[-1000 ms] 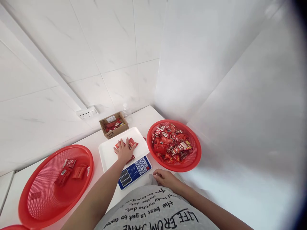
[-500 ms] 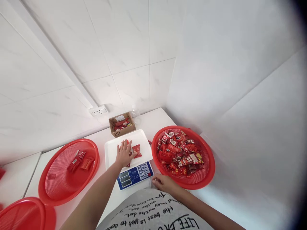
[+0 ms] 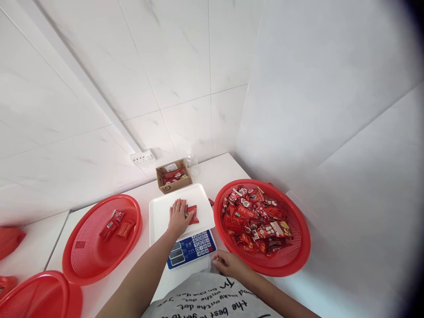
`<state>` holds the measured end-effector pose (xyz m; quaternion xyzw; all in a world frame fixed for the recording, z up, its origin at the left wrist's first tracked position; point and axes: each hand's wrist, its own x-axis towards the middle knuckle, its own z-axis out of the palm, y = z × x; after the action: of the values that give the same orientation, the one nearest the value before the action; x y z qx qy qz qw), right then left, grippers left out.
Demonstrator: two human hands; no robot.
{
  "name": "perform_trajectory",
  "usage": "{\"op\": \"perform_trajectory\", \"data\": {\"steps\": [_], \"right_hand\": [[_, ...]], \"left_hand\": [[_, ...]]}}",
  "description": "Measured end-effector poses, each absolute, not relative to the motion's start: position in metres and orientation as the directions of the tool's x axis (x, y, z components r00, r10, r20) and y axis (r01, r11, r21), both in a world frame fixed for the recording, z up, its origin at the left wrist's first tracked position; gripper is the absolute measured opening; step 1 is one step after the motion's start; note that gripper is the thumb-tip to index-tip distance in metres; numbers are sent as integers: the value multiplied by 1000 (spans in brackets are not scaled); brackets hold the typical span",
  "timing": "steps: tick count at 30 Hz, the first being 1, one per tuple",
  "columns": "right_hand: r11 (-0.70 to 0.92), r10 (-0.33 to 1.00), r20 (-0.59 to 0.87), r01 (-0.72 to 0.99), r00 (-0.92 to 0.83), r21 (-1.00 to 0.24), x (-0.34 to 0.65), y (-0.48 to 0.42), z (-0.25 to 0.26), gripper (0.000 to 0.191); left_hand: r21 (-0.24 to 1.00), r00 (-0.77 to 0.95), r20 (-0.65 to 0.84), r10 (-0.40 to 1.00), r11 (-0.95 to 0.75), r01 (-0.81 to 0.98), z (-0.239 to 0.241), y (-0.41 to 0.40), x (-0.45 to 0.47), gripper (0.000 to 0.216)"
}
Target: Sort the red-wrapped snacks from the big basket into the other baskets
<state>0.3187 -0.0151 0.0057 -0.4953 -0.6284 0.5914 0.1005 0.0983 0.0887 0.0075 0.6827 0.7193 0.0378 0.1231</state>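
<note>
Perhaps sweeping my distant left hand (image 3: 179,219), thumb splayed from fingers, could push the red packets (image 3: 194,215) under it off the scale (image 3: 191,251), and I can't tell whether my right hand (image 3: 228,263), curled before the scale, pinches anything.

On the keypad (image 3: 201,244) of the electronic scale (image 3: 190,253) with a blue panel and flat white plastic tray (image 3: 160,220) stand rows 4 5 6 and 1 2 3, with 0 below and 7 8 9 above, partly covered. Behind the scale, the open brown cardboard box (image 3: 176,187) bears SF. Before the scale, the grey fabric shirt (image 3: 198,297) reads, upside down, "on the dot" and "the best". Right of the scale, print on the shiny red wrappers (image 3: 247,212) is too small to read
</note>
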Motion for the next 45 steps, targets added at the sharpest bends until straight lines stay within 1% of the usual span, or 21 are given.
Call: {"op": "perform_trajectory", "data": {"steps": [2, 7, 13, 16, 19, 23, 26, 29, 31, 33, 35, 37, 39, 41, 43, 45], "right_hand": [[-196, 753, -465, 517, -465, -834, 316, -18, 6, 19], [-160, 803, -420, 525, -423, -836, 303, -28, 14, 20], [-161, 848, -386, 519, -362, -840, 281, -30, 26, 23], [-121, 880, -335, 523, -338, -844, 269, -25, 27, 25], [-68, 901, -296, 572, -316, -817, 258, -17, 28, 25], [21, 917, -250, 665, -310, -747, 249, -4, 34, 27], [94, 929, -207, 740, -306, -666, 242, 5, 41, 29], [162, 936, -168, 800, -311, -578, 234, 16, 43, 35], [198, 932, -157, 822, -326, -534, 228, 22, 41, 40], [213, 922, -179, 836, -343, -506, 222, 27, 39, 46], [209, 912, -216, 849, -348, -486, 216, 30, 36, 49], [205, 907, -237, 855, -349, -475, 210, 30, 35, 49], [210, 907, -233, 857, -350, -471, 206, 28, 34, 49], [216, 908, -224, 854, -354, -474, 204, 24, 35, 49], [217, 905, -230, 852, -358, -476, 204, 21, 37, 49], [215, 903, -235, 853, -359, -476, 205, 19, 40, 48]], "left_hand": [[234, 21, -123, 992, 8, 972, 7, 88, 94, 63], [256, 143, -139, 980, -104, 961, 11, 83, 79, 65], [268, 226, -177, 958, -174, 948, 20, 60, 44, 72], [266, 223, -186, 957, -169, 949, 19, 55, 31, 74], [261, 196, -177, 964, -146, 954, 15, 55, 27, 75], [265, 187, -156, 970, -142, 954, 12, 56, 21, 69], [265, 176, -136, 975, -136, 955, 13, 49, 5, 65], [246, 120, -106, 987, -90, 965, 16, 34, -19, 64], [210, 45, -51, 998, -33, 977, 16, 21, -38, 63], [163, -45, 14, 999, 42, 986, 14, 5, -58, 62], [127, -145, 44, 988, 139, 982, 11, -13, -77, 61], [107, -254, 18, 967, 251, 962, 6, -31, -95, 60], [77, -336, -39, 941, 338, 938, 2, -46, -110, 61], [32, -347, -86, 934, 351, 936, -1, -56, -121, 62], [-12, -326, -107, 939, 326, 945, -1, -60, -130, 61], [-43, -340, -126, 932, 338, 940, 1, -59, -140, 59]]}}
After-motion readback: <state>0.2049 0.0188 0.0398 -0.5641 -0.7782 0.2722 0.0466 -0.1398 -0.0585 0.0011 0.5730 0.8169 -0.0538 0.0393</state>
